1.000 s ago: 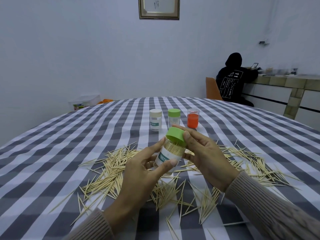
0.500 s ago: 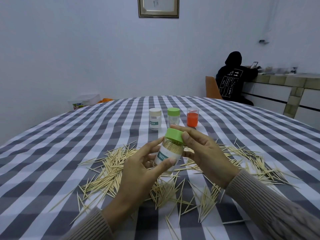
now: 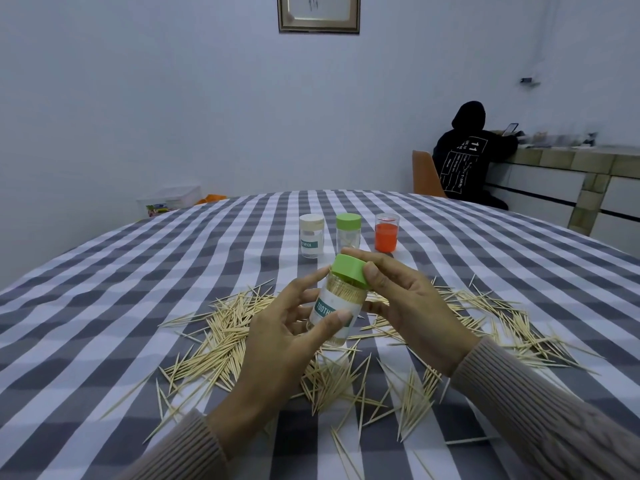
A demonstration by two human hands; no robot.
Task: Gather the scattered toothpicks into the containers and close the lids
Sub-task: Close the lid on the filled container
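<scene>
My left hand [image 3: 277,337] grips a clear toothpick container [image 3: 337,308] full of toothpicks, held tilted above the table. My right hand [image 3: 405,306] pinches its green lid [image 3: 349,269], which sits on the container's mouth. Scattered toothpicks [image 3: 221,344] lie in heaps on the checked cloth under and around both hands. Further back stand a container with a cream lid [image 3: 311,235], a container with a green lid [image 3: 348,232] and an orange-red container without a lid [image 3: 386,233].
The table [image 3: 104,306] carries a grey and white checked cloth. A person in a black hoodie [image 3: 467,157] sits at a counter at the back right beside an orange chair [image 3: 424,174]. A plastic box [image 3: 169,200] stands beyond the table's far left edge.
Both hands stay on the container; the green lid has turned a little on its mouth. The view has shifted slightly.
</scene>
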